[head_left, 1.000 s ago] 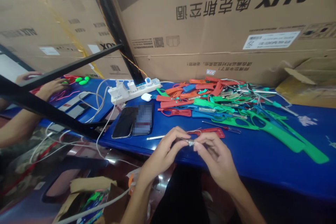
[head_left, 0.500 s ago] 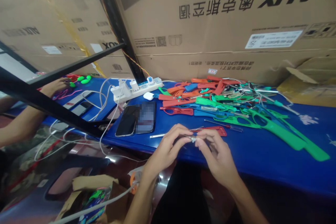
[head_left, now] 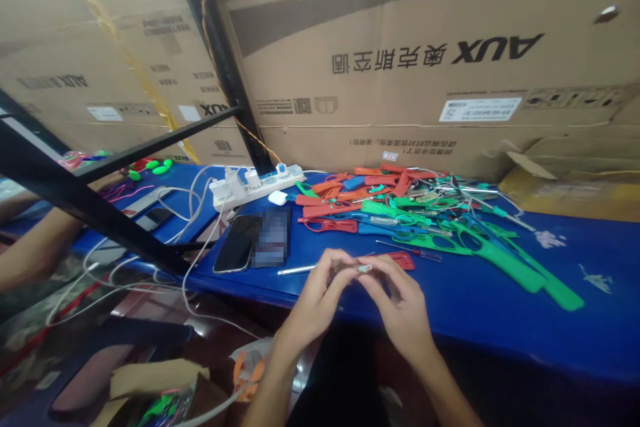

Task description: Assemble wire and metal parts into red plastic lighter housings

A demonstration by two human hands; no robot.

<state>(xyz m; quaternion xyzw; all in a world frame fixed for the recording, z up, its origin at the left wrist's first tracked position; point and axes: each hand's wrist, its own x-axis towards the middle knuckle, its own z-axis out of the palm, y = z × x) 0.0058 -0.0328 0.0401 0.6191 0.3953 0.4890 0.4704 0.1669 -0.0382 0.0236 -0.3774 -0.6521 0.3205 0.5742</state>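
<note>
My left hand and my right hand meet at the near edge of the blue table. Both pinch a small pale part between thumb and fingertips. Just beyond the fingers lie a flat red plastic piece and a thin metal rod. A heap of red, green and blue plastic tool handles spreads behind them. A long green handle sticks out to the right.
Two dark phones lie left of my hands. A white power strip with cables sits behind them. Large cardboard boxes wall the back. A black metal frame crosses the left. Another person's arm is at far left.
The camera has tilted up, so everything sits lower in the picture. My hands stay together on the small part, fingers shifting slightly. The other person's hand has drawn back from the green pieces.
</note>
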